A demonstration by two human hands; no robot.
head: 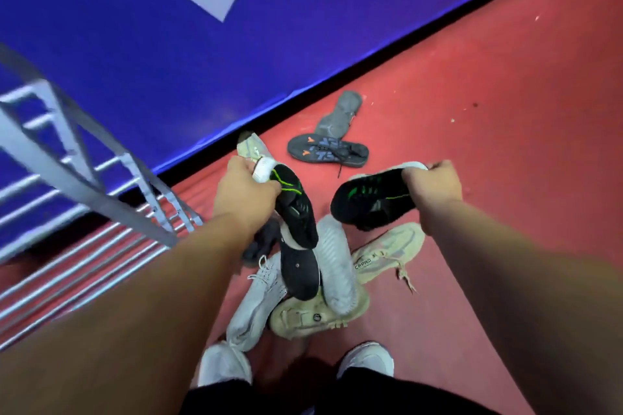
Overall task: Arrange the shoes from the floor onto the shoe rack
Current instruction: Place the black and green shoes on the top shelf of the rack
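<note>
A: Listing stock: shoe rack (84, 158), no shoes visible on it; floor pile (337, 273), several shoes left.
B: And the black-green pair (371, 199)?
A: Lifted above pile: left hand (242, 192) grips one heel, right hand (435, 185) the other.

Mid-frame, a black green-striped shoe (296, 212) hangs toe-down, held by its heel. Its twin (371, 200) is held level at right. Pale sneakers (337, 273) lie heaped below, and a grey shoe rack (84, 178) stands at left.
</note>
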